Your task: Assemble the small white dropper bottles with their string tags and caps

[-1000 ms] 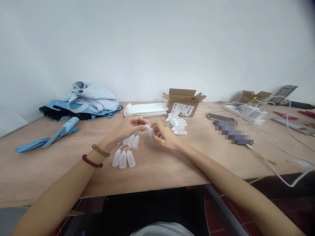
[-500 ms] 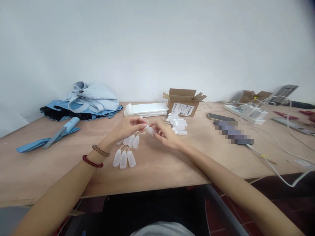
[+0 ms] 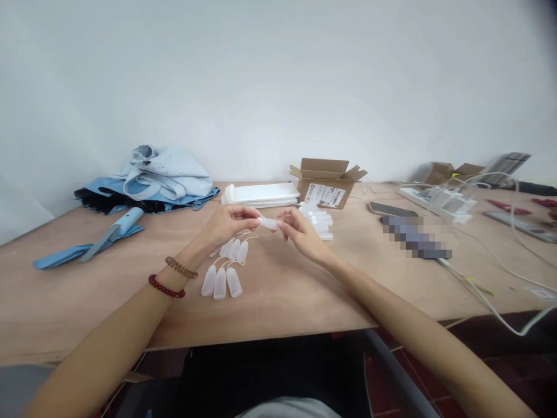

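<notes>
The translucent-white plastic tube [image 3: 269, 223] has swung crosswise, long axis bridging left hand [image 3: 232, 224] and right hand [image 3: 302, 233], pinching its ends.

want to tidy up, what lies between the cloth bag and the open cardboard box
The head view shows an edge of the blue umbrella, then a stack of flat white packs, between the cloth bag and the open box.

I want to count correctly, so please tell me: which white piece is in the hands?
The white piece pinched by its ends between the left hand and the right hand; the other white pieces lie on the table.
</notes>
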A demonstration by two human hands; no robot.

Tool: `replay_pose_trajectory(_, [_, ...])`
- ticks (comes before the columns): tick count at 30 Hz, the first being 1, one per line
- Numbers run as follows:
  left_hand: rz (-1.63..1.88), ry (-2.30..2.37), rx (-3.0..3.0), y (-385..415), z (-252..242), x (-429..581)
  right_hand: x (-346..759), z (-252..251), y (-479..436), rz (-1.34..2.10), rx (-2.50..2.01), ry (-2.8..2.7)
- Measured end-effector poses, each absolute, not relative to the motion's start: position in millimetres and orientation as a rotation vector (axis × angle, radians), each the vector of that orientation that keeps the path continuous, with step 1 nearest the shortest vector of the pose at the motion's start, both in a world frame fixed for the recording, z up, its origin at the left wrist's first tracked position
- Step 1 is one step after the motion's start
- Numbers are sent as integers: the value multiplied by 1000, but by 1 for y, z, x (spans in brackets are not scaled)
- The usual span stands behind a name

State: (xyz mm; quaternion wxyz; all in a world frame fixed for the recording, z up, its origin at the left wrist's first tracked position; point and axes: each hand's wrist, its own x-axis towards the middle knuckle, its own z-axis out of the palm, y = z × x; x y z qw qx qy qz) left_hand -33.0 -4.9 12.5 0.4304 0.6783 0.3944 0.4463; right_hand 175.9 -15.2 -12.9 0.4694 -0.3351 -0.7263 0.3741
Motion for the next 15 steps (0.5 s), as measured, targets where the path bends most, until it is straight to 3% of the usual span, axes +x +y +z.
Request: replay_pose_trajectory(15, [1153,1002,1779,-11,11,-23,174,-13,-10,1205,-875,-1554])
